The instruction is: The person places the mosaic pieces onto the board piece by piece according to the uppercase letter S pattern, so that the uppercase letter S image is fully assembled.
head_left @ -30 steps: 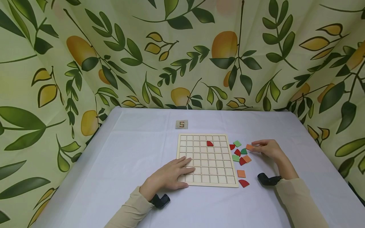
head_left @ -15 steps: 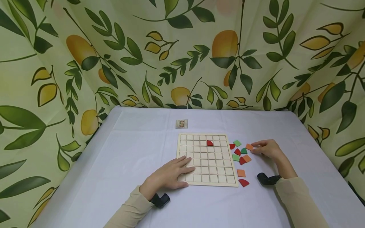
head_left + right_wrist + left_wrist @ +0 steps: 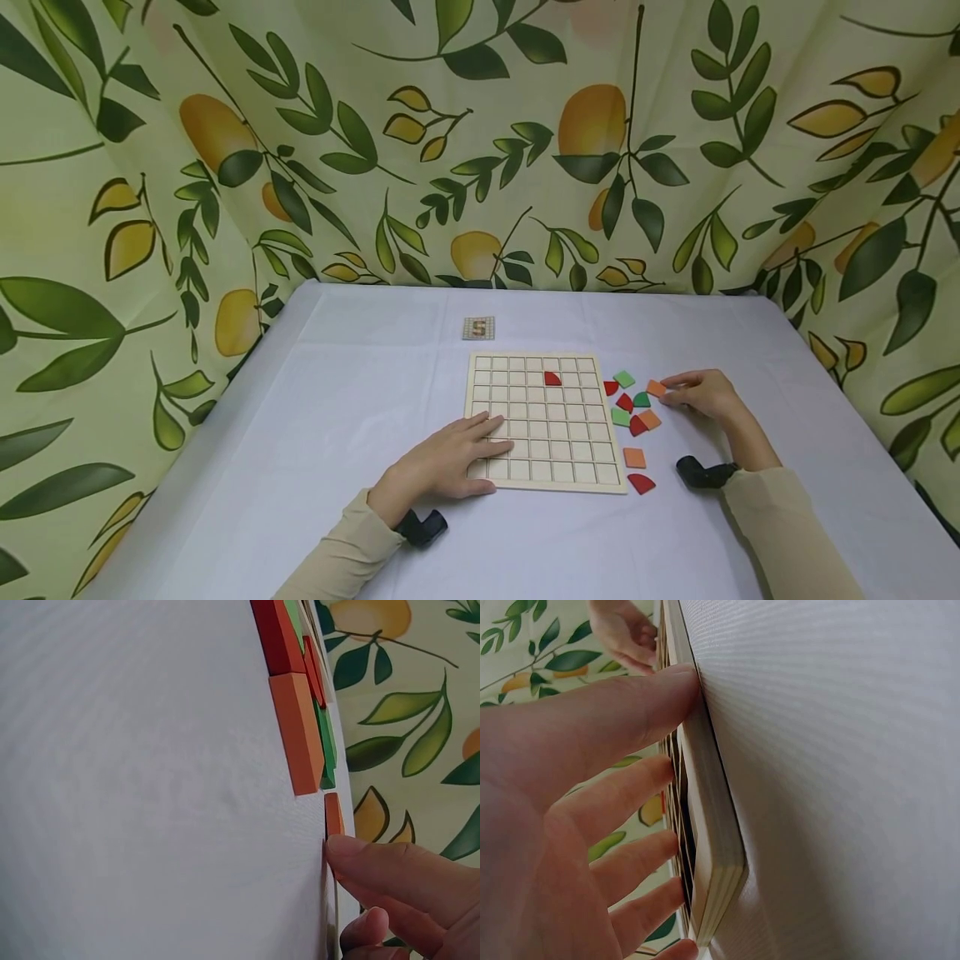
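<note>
Keeps the left hand [image 3: 450,460] resting with spread fingers on the near-left part of the wooden grid board [image 3: 551,427]. Pinches, without visible shift over the last second, the outermost orange square tile [image 3: 655,387] at its edge with the right hand [image 3: 708,394], on the white cloth [image 3: 360,400] right of the board. Leaves the work seemingly paused, with one red quarter-circle tile [image 3: 552,379] showing on the grid.

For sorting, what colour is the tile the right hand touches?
The tile is orange, clearest in the right wrist view.
</note>
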`<move>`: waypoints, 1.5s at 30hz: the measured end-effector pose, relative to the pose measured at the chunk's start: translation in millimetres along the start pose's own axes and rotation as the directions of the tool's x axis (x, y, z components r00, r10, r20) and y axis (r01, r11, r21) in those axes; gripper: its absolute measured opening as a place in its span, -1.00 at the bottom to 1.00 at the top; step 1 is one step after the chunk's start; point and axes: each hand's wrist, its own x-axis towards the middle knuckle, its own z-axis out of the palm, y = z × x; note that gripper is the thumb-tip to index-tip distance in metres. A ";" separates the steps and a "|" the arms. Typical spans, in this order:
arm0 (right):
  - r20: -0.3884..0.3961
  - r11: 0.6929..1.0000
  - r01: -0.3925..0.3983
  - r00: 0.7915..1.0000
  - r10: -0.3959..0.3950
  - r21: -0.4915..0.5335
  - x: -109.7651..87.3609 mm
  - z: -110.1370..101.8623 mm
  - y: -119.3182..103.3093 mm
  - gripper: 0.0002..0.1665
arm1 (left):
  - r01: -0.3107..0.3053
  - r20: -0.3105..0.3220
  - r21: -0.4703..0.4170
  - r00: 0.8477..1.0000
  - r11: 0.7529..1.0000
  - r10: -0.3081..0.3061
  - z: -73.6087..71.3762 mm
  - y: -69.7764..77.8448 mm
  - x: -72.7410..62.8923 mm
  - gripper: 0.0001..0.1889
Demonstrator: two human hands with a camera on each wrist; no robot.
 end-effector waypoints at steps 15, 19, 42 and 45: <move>0.014 0.999 0.053 0.999 -0.053 -0.005 -6.1 -2.2 -5.3 -0.48 | -0.002 0.008 0.024 1.000 1.000 0.001 -2.1 0.5 -0.1 -0.37; 0.012 0.997 0.071 0.997 -0.071 -0.005 -7.3 -0.8 -8.4 -0.45 | 0.000 0.012 0.023 1.000 1.000 0.000 -2.8 0.7 0.3 -0.37; -0.026 0.993 0.115 0.993 -0.114 0.020 -15.1 13.6 -30.5 -0.48 | 0.006 0.007 0.004 1.000 1.000 -0.006 -3.0 1.7 -0.2 -0.36; -0.026 0.992 0.122 0.992 -0.122 0.019 -15.7 15.1 -33.4 -0.50 | 0.011 0.011 -0.005 1.000 1.000 -0.011 -3.3 2.1 -0.4 -0.37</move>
